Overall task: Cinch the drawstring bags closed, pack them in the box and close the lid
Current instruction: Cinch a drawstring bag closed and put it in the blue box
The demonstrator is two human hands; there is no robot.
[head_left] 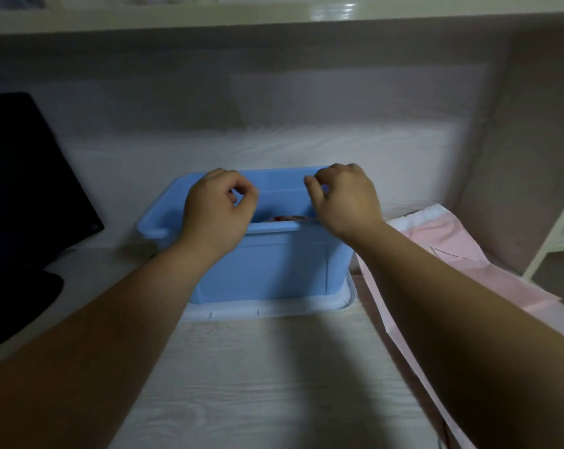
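Tabletop: pale wood-grain tabletop (274,384), with both bare forearms reaching forward over it.
Lid: flat white plastic lid (274,311) lying on the tabletop under the box, its front edge and right corner showing.
Box: light blue rectangular plastic box (274,264) standing upright on the lid, top uncovered.
Loose bag: pale pink cloth drawstring bag with a white gathered top (452,247) lying flat just right of the box, partly under the right forearm.
Left hand (217,205): over the box's left part, grip curled, thumb tip close to forefinger; I cannot tell if anything is pinched.
Right hand (347,199): over the box's right part, seen from the back, grip curled downward; its hold cannot be told.
Inside the box: a sliver of red and pink contents (290,218) above the near rim, too little to identify.
Left side: black monitor (24,176), tilted.
Above: glossy cream shelf (274,17).
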